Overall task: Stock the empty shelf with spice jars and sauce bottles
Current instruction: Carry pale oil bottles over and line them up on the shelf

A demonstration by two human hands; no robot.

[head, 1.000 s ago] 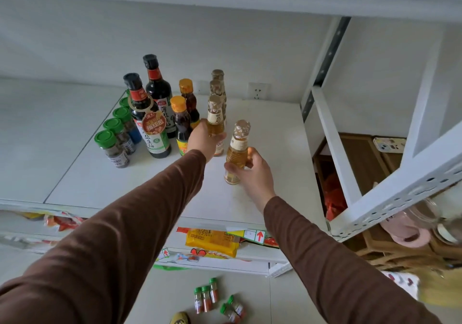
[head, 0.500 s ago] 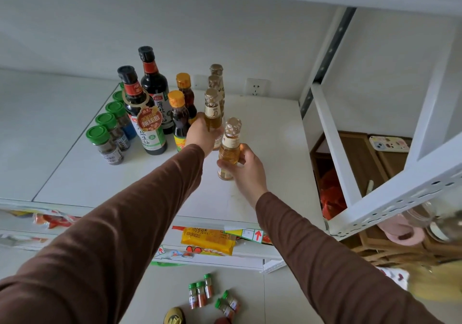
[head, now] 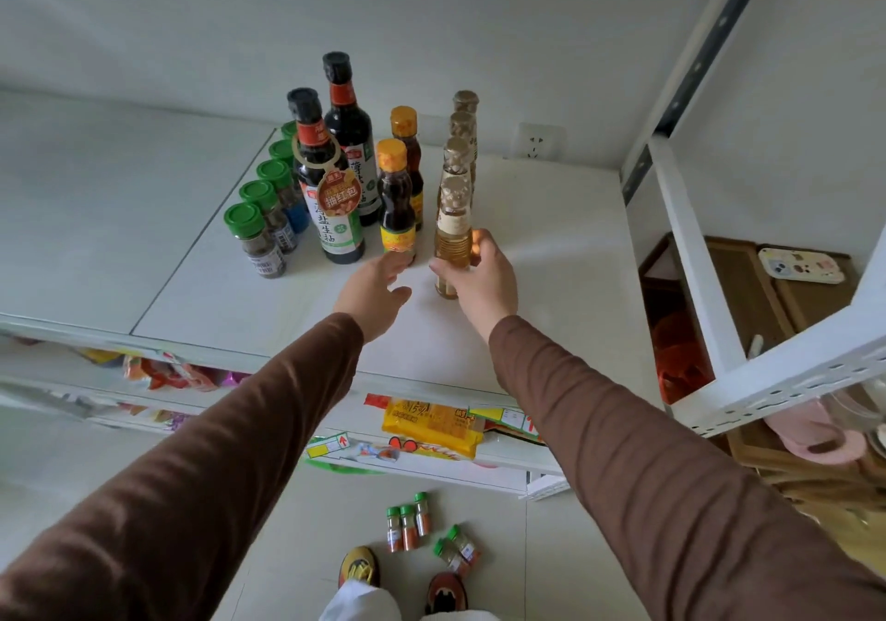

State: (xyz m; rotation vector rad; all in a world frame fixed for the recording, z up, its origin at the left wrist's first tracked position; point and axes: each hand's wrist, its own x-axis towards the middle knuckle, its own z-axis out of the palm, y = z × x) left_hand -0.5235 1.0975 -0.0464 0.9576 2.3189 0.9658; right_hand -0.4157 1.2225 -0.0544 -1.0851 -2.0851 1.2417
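Your right hand (head: 482, 280) gripped the pale oil bottle (head: 452, 232) upright on the shelf (head: 551, 256); left hand (head: 373, 292) fingers loose, empty.

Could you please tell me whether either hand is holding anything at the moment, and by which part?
The right hand grips the front pale-amber bottle around its lower body. The left hand is open, holding nothing.

Green-capped spice jars (head: 256, 239), dark red-labelled soy bottles (head: 326, 184), amber bottle (head: 452, 232), brown sleeves (head: 268, 409).

Jars (head: 261, 237) left of bottles (head: 335, 198) on shelf (head: 551, 246)
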